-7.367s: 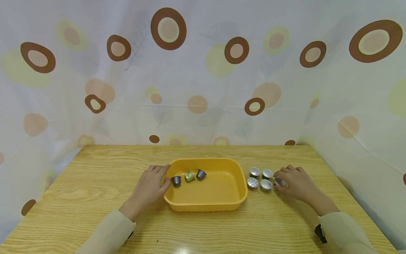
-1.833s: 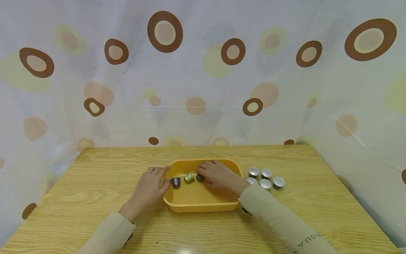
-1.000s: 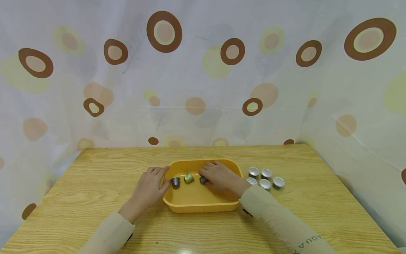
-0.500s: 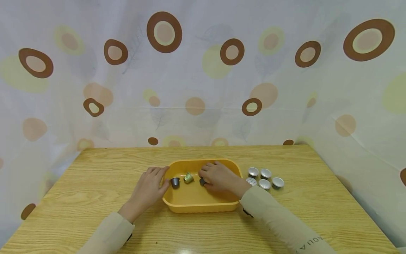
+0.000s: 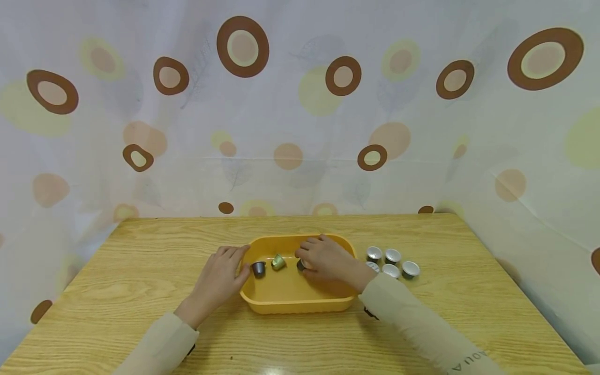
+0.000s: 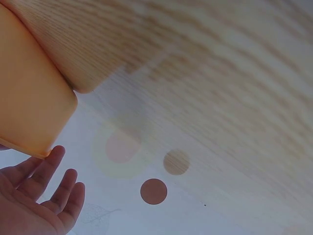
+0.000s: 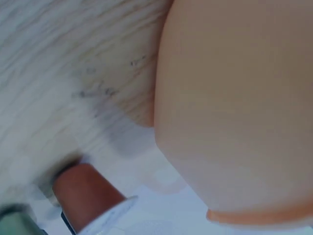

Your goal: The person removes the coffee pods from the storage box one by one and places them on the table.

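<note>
A yellow plastic tray stands on the wooden table. My left hand rests at its left rim, fingertips and thumb touching the edge; the left wrist view shows those fingers loosely bent below the rim. Inside the tray, my right hand pinches a dark coffee capsule near the far side, its pale lid partly covered by the fingers. To its left lie a green capsule, tilted, and a dark grey capsule. The right hand is not visible in the right wrist view.
Several lidded capsules stand lids up on the table right of the tray. In the right wrist view, a brown capsule and part of a green one lie beside the tray wall. A patterned cloth hangs behind the table.
Since the oldest frame, my right hand has moved left from the capsules on the table into the tray. The dark capsule there has shifted slightly right and turned, showing its lid. The left hand stays put.
</note>
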The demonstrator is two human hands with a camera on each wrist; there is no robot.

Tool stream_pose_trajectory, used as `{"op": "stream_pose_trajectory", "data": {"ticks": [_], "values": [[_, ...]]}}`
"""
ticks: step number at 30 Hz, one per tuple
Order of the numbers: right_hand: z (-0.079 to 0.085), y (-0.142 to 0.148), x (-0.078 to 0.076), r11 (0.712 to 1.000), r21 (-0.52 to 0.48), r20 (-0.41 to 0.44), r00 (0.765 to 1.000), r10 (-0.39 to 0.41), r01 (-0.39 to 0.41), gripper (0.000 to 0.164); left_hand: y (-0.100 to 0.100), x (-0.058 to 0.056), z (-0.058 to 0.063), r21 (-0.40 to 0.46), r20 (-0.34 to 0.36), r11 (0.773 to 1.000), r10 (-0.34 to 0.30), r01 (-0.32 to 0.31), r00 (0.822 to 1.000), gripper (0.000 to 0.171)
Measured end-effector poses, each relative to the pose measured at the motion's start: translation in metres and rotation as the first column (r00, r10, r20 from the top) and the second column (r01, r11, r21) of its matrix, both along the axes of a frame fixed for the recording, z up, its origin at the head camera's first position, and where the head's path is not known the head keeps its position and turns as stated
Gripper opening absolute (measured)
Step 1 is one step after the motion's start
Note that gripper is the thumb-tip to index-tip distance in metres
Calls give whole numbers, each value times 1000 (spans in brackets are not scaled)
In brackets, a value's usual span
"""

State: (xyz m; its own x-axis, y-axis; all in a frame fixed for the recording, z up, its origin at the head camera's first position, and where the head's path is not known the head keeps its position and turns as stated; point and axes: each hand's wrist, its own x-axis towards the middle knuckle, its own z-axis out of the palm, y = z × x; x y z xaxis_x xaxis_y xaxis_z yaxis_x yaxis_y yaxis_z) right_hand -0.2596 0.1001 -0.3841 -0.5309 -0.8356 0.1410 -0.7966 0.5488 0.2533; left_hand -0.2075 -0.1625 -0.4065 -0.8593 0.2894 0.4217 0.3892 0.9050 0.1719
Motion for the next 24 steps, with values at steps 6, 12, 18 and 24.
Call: {"op": "stream_pose_trajectory", "data": {"ticks": [6, 12, 18, 24], "values": [[6, 5, 0, 1000, -9, -28, 1000, 2, -2, 35, 0, 0, 0, -2, -4, 1000, 0, 0, 1000, 41], [12, 14, -1, 999, -26, -76, 997, 22, -24, 34, 0, 0, 0, -3, -7, 1000, -5, 5, 1000, 41], [18, 24, -3, 999, -37, -96, 995, 10, -14, 34, -1, 0, 1, 3, -10, 1000, -8, 8, 1000, 41], [24, 36, -1, 997, -75, -107, 994, -1, -7, 33, 0, 0, 1, 6, -5, 1000, -6, 6, 1000, 40]]}}
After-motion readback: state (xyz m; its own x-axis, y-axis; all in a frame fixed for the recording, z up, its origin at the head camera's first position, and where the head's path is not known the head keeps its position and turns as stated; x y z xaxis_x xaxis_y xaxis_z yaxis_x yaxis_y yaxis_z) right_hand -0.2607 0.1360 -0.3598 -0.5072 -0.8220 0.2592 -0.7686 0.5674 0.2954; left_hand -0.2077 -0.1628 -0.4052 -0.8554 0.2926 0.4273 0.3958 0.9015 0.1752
